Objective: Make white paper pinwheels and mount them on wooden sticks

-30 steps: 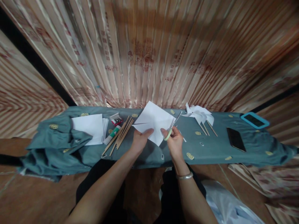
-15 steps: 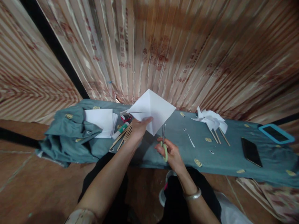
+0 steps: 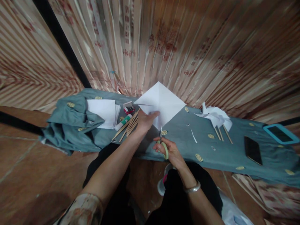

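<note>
My left hand pinches a white square sheet of paper near its middle, thumb on top. The sheet is turned cornerwise, with a crease down its centre and a slit at its left corner. In my right hand are scissors with light green handles, fingers in the loops. Their blades point up and meet the sheet's near corner; whether they are parted there is too small to tell.
Left on the cloth-covered bench are a paper stack, a glue stick, wooden sticks and a small box. Right are paper pinwheels, a phone, a blue-framed tablet and a paper strip.
The scissors have come up to the near corner of the sheet, where before they were a little to its right. The whole view has shifted slightly.
</note>
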### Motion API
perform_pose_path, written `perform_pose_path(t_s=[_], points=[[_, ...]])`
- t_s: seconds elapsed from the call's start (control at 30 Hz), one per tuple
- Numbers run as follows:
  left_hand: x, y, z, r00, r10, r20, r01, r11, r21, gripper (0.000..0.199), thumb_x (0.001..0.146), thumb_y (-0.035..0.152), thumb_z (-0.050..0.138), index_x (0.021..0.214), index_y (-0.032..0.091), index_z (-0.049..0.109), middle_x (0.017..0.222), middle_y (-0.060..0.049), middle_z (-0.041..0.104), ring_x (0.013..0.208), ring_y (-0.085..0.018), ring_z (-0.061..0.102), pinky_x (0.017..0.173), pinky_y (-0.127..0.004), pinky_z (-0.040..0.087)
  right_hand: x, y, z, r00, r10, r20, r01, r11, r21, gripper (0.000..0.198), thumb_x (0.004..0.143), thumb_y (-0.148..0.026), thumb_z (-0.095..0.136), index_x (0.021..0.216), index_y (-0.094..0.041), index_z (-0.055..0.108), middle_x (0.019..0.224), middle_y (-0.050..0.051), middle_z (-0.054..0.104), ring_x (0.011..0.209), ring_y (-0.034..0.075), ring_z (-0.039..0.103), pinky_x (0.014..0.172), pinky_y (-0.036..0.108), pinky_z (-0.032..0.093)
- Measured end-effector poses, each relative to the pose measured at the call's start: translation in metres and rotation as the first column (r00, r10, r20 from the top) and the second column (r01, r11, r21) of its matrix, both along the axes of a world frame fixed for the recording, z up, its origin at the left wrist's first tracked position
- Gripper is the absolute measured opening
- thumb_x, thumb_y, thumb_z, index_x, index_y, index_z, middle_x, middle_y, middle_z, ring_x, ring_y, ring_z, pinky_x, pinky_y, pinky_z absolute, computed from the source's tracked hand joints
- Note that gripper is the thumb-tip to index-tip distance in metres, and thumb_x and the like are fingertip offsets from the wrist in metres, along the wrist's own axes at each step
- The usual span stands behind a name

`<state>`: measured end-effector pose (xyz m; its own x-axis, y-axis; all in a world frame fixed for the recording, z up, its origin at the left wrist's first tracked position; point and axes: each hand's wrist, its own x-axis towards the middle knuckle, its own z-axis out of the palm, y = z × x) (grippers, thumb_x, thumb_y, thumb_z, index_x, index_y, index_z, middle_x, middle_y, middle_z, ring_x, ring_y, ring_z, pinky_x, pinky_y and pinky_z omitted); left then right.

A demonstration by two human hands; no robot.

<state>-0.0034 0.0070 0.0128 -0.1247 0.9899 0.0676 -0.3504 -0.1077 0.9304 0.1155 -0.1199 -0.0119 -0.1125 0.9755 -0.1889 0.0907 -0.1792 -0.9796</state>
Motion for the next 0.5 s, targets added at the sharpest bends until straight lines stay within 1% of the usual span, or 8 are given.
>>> perform_pose_path(t_s=[0.13,0.23,0.37,0.5], points=[[0.0009,0.0003,-0.0023,0.999,-0.021,-0.028,0.02,1.0,-0.013,0.046,0.054,0.026,0.083,0.096,0.016,0.066,0.079,-0.004,0.072,0.086,-0.026,0.067,0.084,-0.037,0.053,-0.0018,0.0007,0.0022,1.0,-0.015,-0.002,0.015,1.0,-0.008,0.042,0.074,-0.053,0.072,0.1,-0.02,0.069,0.073,0.0,0.066,0.064,0.013,0.057,0.058,0.025,0.044],[0.0013,0.0,-0.0042,0.999,-0.031,-0.033,0.031,0.999,-0.018,0.045,0.056,0.022,0.082,0.097,0.015,0.067,0.078,-0.003,0.072,0.087,-0.026,0.067,0.086,-0.038,0.053,-0.0036,0.001,0.0045,0.999,-0.039,-0.019,0.038,0.999,-0.03,0.042,0.07,-0.053,0.074,0.095,-0.02,0.069,0.069,0.0,0.064,0.064,0.013,0.058,0.057,0.024,0.047],[0.0024,-0.0013,-0.0046,0.999,-0.026,-0.031,0.026,1.0,-0.005,0.048,0.058,0.018,0.08,0.103,0.014,0.066,0.077,-0.002,0.071,0.083,-0.024,0.067,0.082,-0.033,0.053,-0.0041,0.0012,0.0074,0.997,-0.066,-0.042,0.064,0.997,-0.05,0.042,0.067,-0.053,0.076,0.092,-0.02,0.07,0.067,-0.001,0.065,0.062,0.013,0.059,0.056,0.024,0.049],[0.0031,-0.0025,-0.0022,0.999,-0.002,-0.034,0.001,0.999,-0.036,0.049,0.056,0.018,0.082,0.102,0.015,0.067,0.077,-0.002,0.071,0.082,-0.025,0.067,0.08,-0.035,0.053,-0.0033,0.0011,0.0082,0.997,-0.064,-0.044,0.061,0.997,-0.057,0.04,0.068,-0.052,0.076,0.091,-0.02,0.07,0.066,-0.001,0.065,0.061,0.012,0.058,0.055,0.023,0.049]])
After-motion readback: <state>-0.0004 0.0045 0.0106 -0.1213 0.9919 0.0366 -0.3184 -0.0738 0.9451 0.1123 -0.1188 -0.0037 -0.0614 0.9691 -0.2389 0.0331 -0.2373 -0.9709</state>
